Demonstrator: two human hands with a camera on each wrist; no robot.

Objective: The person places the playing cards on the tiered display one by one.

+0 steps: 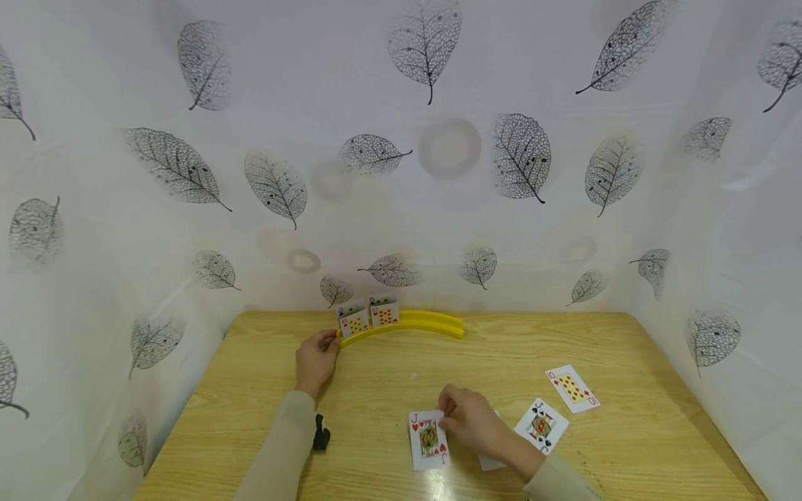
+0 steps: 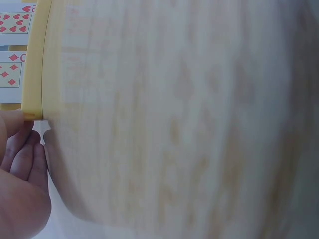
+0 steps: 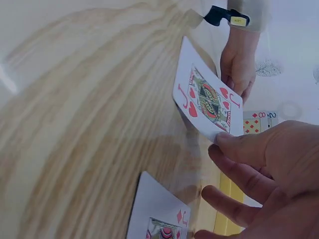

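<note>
Wooden table bears yellow rack, seemingly four loose cards.

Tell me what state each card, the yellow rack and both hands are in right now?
Jack of hearts: face up, pinched by the right hand.
Left hand: touching the yellow rack's end.
Yellow rack: on the table, several cards standing in it.
Jack of clubs: flat, face up.
Ten of diamonds: flat, face up.

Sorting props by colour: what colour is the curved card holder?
Yellow; the card holder shows best in the head view.
</note>
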